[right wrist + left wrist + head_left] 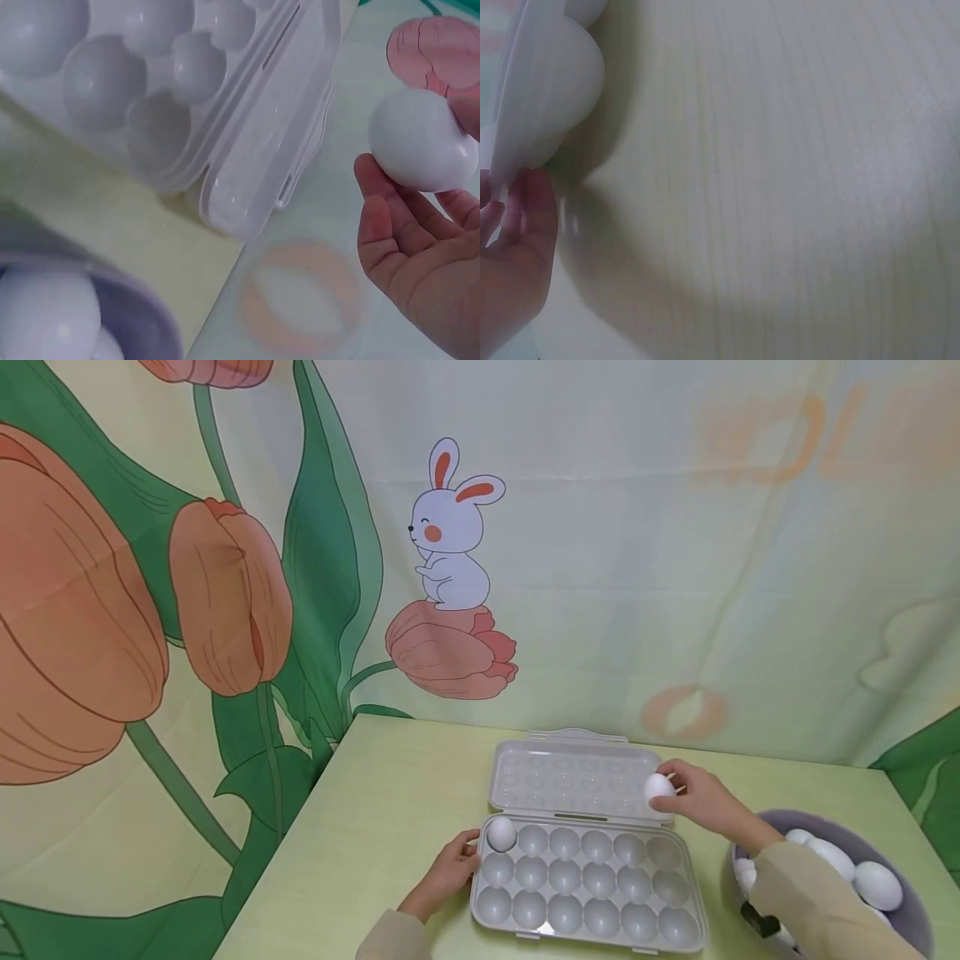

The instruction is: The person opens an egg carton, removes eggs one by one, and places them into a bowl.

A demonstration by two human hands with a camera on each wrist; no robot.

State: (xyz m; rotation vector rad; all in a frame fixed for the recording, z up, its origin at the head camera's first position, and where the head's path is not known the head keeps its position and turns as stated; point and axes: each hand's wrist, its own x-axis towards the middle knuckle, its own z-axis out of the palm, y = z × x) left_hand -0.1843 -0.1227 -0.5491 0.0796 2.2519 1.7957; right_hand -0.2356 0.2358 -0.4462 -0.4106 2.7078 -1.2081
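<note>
My right hand (pixel 701 797) holds a white egg (pixel 659 788) between thumb and fingertips, above the right end of the raised lid (pixel 573 777). That egg (pixel 422 141) shows plainly in the right wrist view. Below the lid lies an egg box (pixel 585 937) with three rows of round cups. One white egg (pixel 502 834) sits in its back left cup; the other cups hold nothing. At the box's left edge, my left hand (pixel 448 870) pinches the rim, and its fingers (pixel 536 202) reach under that edge in the left wrist view.
A grey-purple basin (pixel 806 817) with several white eggs (pixel 878 885) stands to the right of the box, partly hidden by my right sleeve. The pale wood-grain tabletop (pixel 360 827) ends at a printed cloth backdrop (pixel 600 568) behind the lid.
</note>
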